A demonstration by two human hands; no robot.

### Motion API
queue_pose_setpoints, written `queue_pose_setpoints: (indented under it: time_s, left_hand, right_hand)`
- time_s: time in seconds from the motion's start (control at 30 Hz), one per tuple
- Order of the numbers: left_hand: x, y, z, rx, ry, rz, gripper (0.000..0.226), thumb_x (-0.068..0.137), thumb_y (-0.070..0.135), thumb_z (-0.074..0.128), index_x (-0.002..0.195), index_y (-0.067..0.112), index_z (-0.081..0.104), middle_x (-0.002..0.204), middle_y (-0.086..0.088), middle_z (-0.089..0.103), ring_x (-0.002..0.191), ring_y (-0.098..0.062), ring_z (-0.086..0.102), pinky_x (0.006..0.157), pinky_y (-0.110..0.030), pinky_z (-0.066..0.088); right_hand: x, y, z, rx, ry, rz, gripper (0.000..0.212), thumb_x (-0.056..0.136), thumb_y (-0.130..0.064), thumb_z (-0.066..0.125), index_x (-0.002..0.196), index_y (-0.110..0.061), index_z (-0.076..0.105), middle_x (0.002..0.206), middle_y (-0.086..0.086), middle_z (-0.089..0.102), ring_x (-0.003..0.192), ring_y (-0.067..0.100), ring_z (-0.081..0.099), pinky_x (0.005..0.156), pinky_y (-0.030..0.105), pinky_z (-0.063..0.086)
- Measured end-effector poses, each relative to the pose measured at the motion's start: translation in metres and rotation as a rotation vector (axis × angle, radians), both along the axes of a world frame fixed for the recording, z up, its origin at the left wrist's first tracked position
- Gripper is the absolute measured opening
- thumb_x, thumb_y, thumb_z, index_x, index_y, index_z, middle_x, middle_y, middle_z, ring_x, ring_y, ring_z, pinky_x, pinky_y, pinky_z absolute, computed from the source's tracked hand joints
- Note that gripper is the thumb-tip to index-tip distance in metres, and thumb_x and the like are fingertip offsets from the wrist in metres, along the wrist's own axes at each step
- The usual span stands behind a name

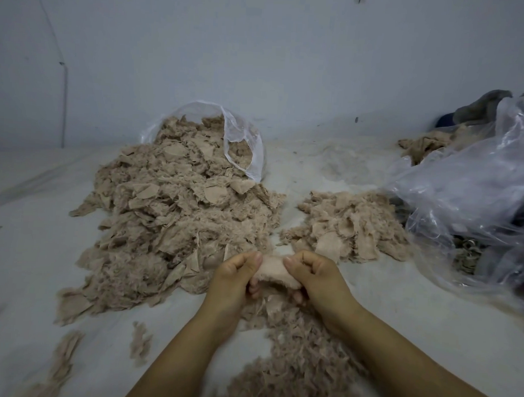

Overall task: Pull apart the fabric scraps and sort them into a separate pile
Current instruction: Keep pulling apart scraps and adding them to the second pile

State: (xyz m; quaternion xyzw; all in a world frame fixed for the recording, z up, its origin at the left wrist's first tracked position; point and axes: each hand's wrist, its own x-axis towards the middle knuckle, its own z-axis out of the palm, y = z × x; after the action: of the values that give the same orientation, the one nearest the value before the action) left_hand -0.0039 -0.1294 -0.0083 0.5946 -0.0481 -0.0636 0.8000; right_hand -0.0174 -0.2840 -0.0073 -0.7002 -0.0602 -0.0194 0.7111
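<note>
A small pinkish-beige fabric scrap (272,271) is stretched between both hands at the lower middle. My left hand (237,276) pinches its left end with thumb and curled fingers. My right hand (313,276) pinches the right end the same way. A large heap of beige fluffy scraps (171,219) spills leftward out of a clear plastic bag (242,141). A smaller pile of scraps (352,225) lies to the right, just beyond my hands. More loose scraps (293,362) lie under my forearms.
A big crumpled clear plastic bag (474,199) covers the right side, with dark cloth (477,108) behind it. The pale sheet-covered floor (30,249) runs to a plain wall (260,49). Stray scraps (62,366) sit at the lower left.
</note>
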Motion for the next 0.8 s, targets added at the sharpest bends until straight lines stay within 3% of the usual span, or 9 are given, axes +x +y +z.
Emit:
queue_pose_setpoints:
  time_s: [0.1, 0.17, 0.23, 0.4, 0.5, 0.57, 0.67, 0.73, 0.8]
  left_hand:
    - [-0.001, 0.001, 0.002, -0.007, 0.012, -0.012, 0.027, 0.08, 0.04, 0.059, 0.082, 0.015, 0.069, 0.055, -0.001, 0.05, 0.048, -0.01, 0.046, 0.051, -0.027, 0.041]
    - [-0.006, -0.001, 0.004, 0.047, -0.003, -0.111, 0.037, 0.076, 0.042, 0.064, 0.102, 0.016, 0.067, 0.066, -0.003, 0.062, 0.053, -0.012, 0.056, 0.051, -0.025, 0.047]
    - [-0.008, -0.003, 0.003, 0.129, -0.007, -0.082, 0.046, 0.071, 0.028, 0.074, 0.113, 0.016, 0.06, 0.076, -0.004, 0.067, 0.055, -0.012, 0.06, 0.051, -0.023, 0.05]
    - [-0.005, 0.001, 0.009, -0.001, 0.017, 0.023, 0.027, 0.08, 0.0, 0.066, 0.104, 0.008, 0.058, 0.08, -0.008, 0.065, 0.051, -0.01, 0.06, 0.048, -0.024, 0.052]
    - [-0.006, -0.001, 0.006, 0.06, -0.027, -0.009, 0.036, 0.072, 0.009, 0.073, 0.104, 0.011, 0.058, 0.081, -0.008, 0.067, 0.056, -0.012, 0.062, 0.05, -0.024, 0.052]
    - [-0.007, -0.005, 0.004, 0.114, -0.04, -0.03, 0.044, 0.066, 0.025, 0.075, 0.106, 0.015, 0.059, 0.085, -0.006, 0.07, 0.06, -0.013, 0.063, 0.052, -0.022, 0.051]
    - [-0.003, 0.0, 0.001, 0.355, -0.061, -0.008, 0.059, 0.059, 0.049, 0.076, 0.11, 0.024, 0.057, 0.093, 0.0, 0.066, 0.076, -0.012, 0.063, 0.064, -0.021, 0.051]
    - [-0.001, 0.005, -0.004, 0.59, -0.097, -0.103, 0.07, 0.059, 0.049, 0.084, 0.117, 0.027, 0.053, 0.093, 0.002, 0.06, 0.081, -0.011, 0.057, 0.068, -0.021, 0.049]
    - [-0.001, 0.005, -0.009, 0.744, -0.14, -0.172, 0.064, 0.067, 0.037, 0.083, 0.12, 0.029, 0.05, 0.088, 0.006, 0.058, 0.076, -0.008, 0.054, 0.064, -0.018, 0.045]
  right_hand:
    - [-0.001, 0.001, 0.0, 0.027, 0.015, 0.013, 0.025, 0.097, -0.023, 0.053, 0.081, -0.004, 0.058, 0.051, 0.004, 0.058, 0.037, 0.011, 0.047, 0.038, 0.019, 0.036]
    - [-0.002, 0.003, 0.0, 0.012, -0.008, 0.03, 0.026, 0.095, -0.027, 0.056, 0.087, -0.002, 0.059, 0.054, 0.006, 0.062, 0.039, 0.012, 0.051, 0.039, 0.02, 0.04]
    - [-0.003, 0.004, -0.001, -0.011, -0.029, 0.038, 0.028, 0.091, -0.031, 0.059, 0.084, -0.003, 0.059, 0.055, 0.008, 0.064, 0.04, 0.012, 0.052, 0.039, 0.021, 0.041]
    - [0.002, 0.0, 0.003, 0.087, -0.01, -0.046, 0.034, 0.096, -0.036, 0.048, 0.079, -0.007, 0.056, 0.056, 0.009, 0.063, 0.038, 0.013, 0.05, 0.038, 0.02, 0.038]
    - [0.0, 0.002, 0.002, 0.028, 0.021, 0.048, 0.032, 0.088, -0.043, 0.056, 0.088, -0.011, 0.064, 0.06, 0.005, 0.062, 0.046, 0.012, 0.053, 0.041, 0.021, 0.042]
    - [0.001, 0.003, 0.004, 0.047, 0.014, -0.01, 0.02, 0.089, -0.03, 0.062, 0.085, -0.011, 0.067, 0.058, 0.002, 0.062, 0.043, 0.009, 0.051, 0.038, 0.02, 0.041]
    - [0.008, -0.012, 0.016, 0.401, -0.037, -0.272, 0.018, 0.097, -0.022, 0.052, 0.09, -0.01, 0.065, 0.07, 0.004, 0.068, 0.056, 0.01, 0.063, 0.049, 0.021, 0.051]
    - [0.012, -0.02, 0.019, 0.615, 0.015, -0.273, 0.024, 0.099, -0.026, 0.046, 0.094, -0.008, 0.06, 0.08, 0.008, 0.071, 0.072, 0.017, 0.07, 0.062, 0.027, 0.057]
    - [0.009, -0.019, 0.014, 0.419, 0.145, -0.205, 0.025, 0.095, -0.028, 0.052, 0.091, -0.005, 0.058, 0.075, 0.01, 0.067, 0.063, 0.019, 0.065, 0.061, 0.032, 0.056]
